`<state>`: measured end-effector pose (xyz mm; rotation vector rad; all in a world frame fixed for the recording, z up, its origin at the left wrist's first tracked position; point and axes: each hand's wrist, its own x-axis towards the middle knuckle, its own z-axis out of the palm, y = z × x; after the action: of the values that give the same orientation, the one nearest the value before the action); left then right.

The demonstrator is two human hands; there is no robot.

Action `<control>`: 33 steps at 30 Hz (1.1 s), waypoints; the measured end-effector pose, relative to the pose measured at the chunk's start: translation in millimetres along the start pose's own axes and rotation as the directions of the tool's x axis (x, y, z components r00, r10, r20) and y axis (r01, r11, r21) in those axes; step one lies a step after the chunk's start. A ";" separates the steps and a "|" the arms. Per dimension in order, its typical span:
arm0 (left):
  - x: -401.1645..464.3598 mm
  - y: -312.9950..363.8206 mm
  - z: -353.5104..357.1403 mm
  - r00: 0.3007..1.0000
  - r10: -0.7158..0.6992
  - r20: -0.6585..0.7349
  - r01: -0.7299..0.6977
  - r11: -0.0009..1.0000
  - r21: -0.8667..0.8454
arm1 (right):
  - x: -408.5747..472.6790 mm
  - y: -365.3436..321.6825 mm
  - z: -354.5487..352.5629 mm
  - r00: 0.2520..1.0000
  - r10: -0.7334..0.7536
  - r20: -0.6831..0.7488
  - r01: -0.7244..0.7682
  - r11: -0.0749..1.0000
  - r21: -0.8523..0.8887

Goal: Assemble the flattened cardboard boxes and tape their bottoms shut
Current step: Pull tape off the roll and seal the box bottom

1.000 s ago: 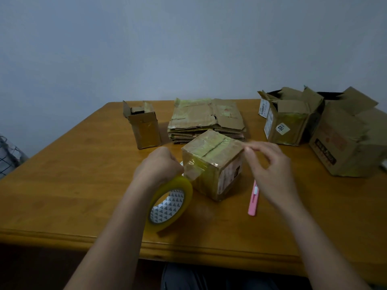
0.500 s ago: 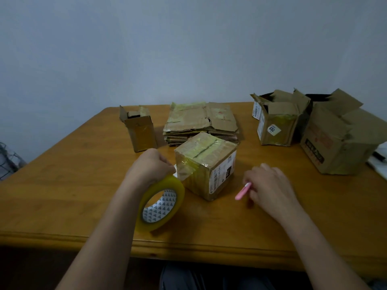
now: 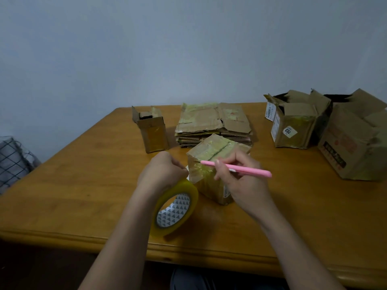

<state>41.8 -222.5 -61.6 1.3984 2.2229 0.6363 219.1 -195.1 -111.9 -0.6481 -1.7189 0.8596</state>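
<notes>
A small cardboard box (image 3: 211, 151) stands upside down on the wooden table (image 3: 83, 185), its taped bottom facing up. My left hand (image 3: 161, 172) grips a roll of clear yellowish tape (image 3: 178, 208) just left of the box, and a strip of tape runs from the roll onto the box's near face. My right hand (image 3: 238, 176) holds a pink utility knife (image 3: 251, 170) like a pen, its tip at the box's upper near edge by the strip. A stack of flattened boxes (image 3: 213, 124) lies behind.
A narrow assembled box (image 3: 152, 132) with open flaps stands at the back left. Two larger open boxes (image 3: 293, 126) (image 3: 356, 143) sit at the back right. A checked cloth (image 3: 12, 164) shows past the table's left edge.
My right hand left the box top, picked the pink knife up off the table and brought it to the box's near edge. My left hand has kept hold of the tape roll.
</notes>
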 end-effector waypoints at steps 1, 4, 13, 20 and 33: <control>-0.4 -2.1 -0.9 1.000 0.003 0.001 -0.003 1.000 -0.011 | -0.5 3.1 0.0 1.000 -0.009 -0.008 0.009 1.000 -0.009; -2.3 -7.0 -2.6 1.000 0.012 0.014 -0.011 0.998 -0.060 | -0.1 5.1 -2.2 1.000 -0.025 0.010 0.025 0.999 -0.032; -2.0 -8.8 -2.6 0.999 0.020 0.029 -0.017 0.996 -0.084 | 0.6 0.7 -3.2 0.979 0.096 0.182 -0.070 0.987 -0.143; -5.8 -9.7 -7.0 0.998 0.020 0.060 -0.011 0.991 -0.134 | 0.6 -3.1 -12.7 0.976 0.204 0.080 -0.205 0.979 0.002; -11.7 -14.4 -9.6 0.999 0.005 0.033 0.001 0.986 -0.165 | 6.4 -7.7 4.2 0.961 0.231 0.152 -0.211 0.968 -0.138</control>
<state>30.6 -240.1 -61.1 1.3188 2.0905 0.7734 213.1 -195.8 -102.9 -0.8841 -1.8843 0.9938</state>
